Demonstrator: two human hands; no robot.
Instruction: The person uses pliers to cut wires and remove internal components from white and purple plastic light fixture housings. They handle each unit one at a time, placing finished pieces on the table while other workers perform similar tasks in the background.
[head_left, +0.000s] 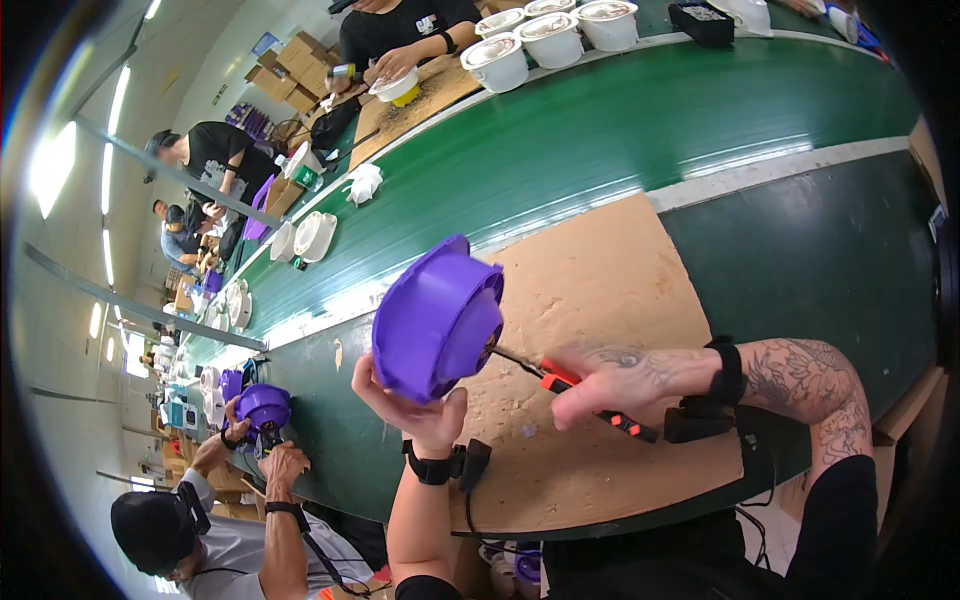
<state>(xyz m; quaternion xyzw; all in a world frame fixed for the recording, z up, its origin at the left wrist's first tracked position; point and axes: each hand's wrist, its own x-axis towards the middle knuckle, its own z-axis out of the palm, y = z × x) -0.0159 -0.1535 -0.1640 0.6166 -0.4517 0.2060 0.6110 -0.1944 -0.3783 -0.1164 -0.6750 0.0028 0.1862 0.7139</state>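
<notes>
My left hand [420,405] grips a purple plastic bowl-shaped housing [425,320] from below, thumb and fingers on its lower edge. The housing is held tilted above the cardboard, its recessed side facing right. In my right hand [600,385] is a tool with an orange-and-black handle [625,424] and a slim dark metal shaft. The shaft's end goes into the recess at the housing's centre, where the tip is hidden. Motion smears the fingers of my right hand, and I cannot make out the tool's exact kind.
A worn cardboard sheet [600,270] covers part of the dark green bench [790,250]. Beyond runs a green conveyor belt [620,140], with white tubs [553,42] along its far side. At left, a co-worker [285,465] handles another purple housing [263,408]. More people work across the belt.
</notes>
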